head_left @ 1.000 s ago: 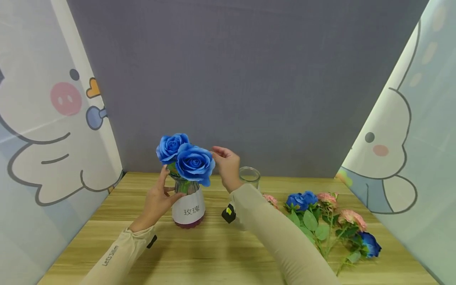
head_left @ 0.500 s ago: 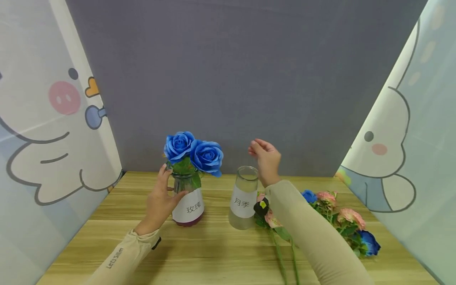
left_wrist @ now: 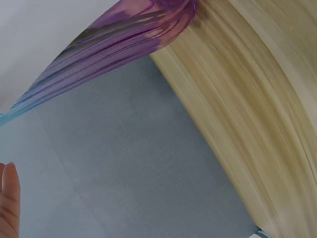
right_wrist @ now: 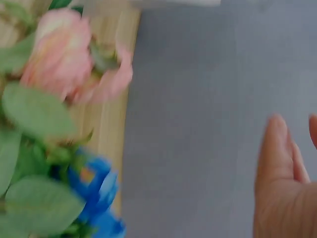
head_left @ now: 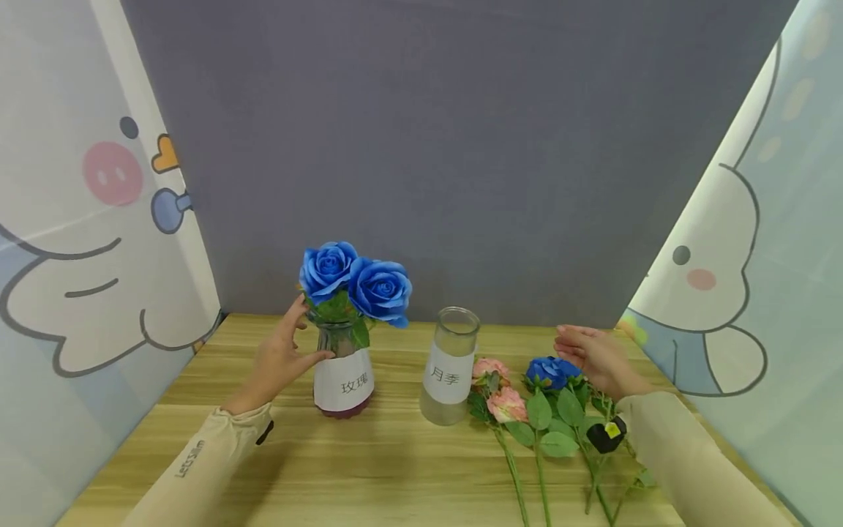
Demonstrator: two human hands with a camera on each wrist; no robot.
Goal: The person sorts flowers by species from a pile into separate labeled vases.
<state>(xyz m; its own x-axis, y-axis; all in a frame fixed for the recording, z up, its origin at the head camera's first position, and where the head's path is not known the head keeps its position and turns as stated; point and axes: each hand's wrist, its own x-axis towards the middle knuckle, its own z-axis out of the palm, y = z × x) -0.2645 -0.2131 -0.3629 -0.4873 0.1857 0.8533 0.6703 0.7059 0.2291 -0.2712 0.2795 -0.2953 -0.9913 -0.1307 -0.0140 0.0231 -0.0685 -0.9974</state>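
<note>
Left hand: at the left side of the purple-based vase; thumb and fingers spread wide, thumb tip near the vase wall; whether it touches cannot be told.
Right hand: just beside the lying blue flower, fingers loosely bent; nothing visible is held.
Purple-based vase: upright on the desk; white label reading 玫瑰.
Blue roses: two blooms, set in the purple-based vase, heads above its rim.
Glass vase: upright, to the right of the purple-based vase and apart from it; white label reading 月季.
Pink flowers: lying on the desk just right of the glass vase, stems toward the near edge.
Lying blue flower: on the desk between the pink flowers and the right hand, leaves around it.
Backdrop: grey panel behind the desk.
</note>
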